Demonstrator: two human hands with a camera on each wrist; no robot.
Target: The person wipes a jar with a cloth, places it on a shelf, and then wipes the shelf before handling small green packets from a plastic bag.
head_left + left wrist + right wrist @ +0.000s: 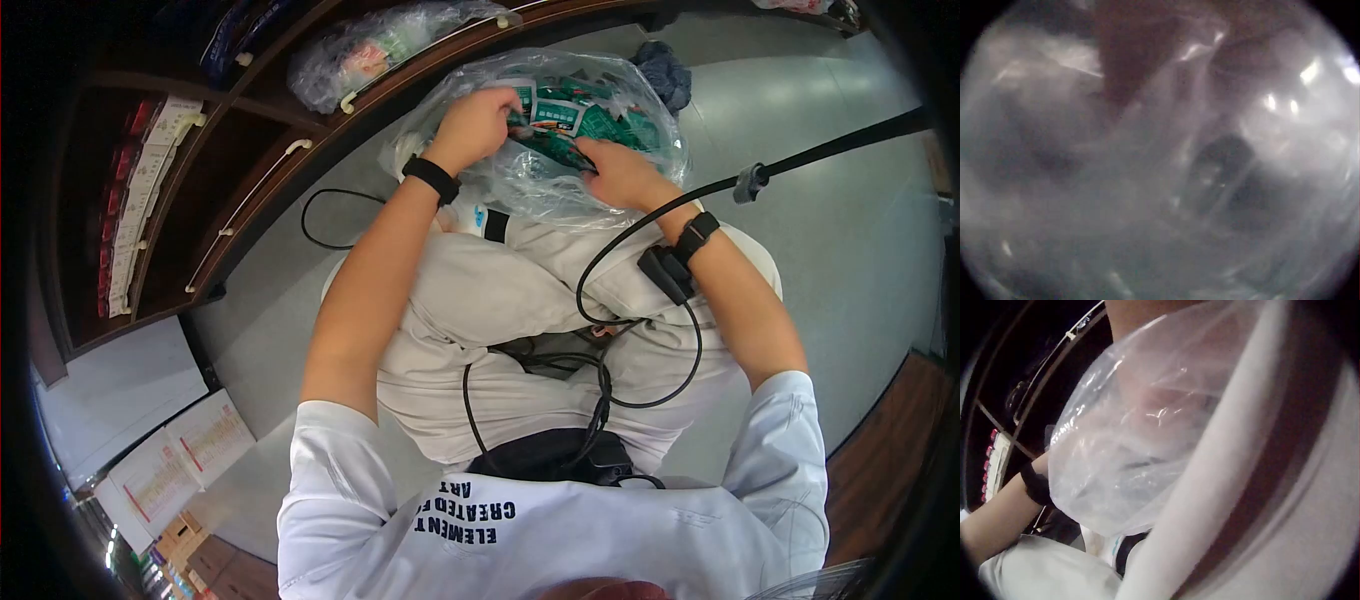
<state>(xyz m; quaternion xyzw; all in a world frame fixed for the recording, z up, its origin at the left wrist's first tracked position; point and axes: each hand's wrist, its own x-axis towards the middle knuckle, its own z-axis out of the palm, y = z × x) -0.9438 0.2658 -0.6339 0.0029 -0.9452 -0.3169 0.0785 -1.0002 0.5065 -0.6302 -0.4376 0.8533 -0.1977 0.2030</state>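
A large clear plastic bag [450, 85] full of green packets [600, 125] with white printed labels lies open in front of the crossed legs. My left hand [478, 128] reaches in from the left and grips the edge of a green packet, its fingertips hidden behind it. From the right, my right hand [625, 175] pinches a dark green packet edge between thumb and fingers, a little lower in the bag. Blurred plastic film [1147, 169] fills the left wrist view. In the right wrist view, the bag [1104, 481] covers the hand, which shows dimly through it.
Brown shelving [230, 100] stands at the left, with another plastic-wrapped bundle [375, 60] on it. A black cable [800, 160] crosses above the right forearm and loops over the lap. A dark crumpled bag [663, 75] lies on the grey floor behind the clear bag.
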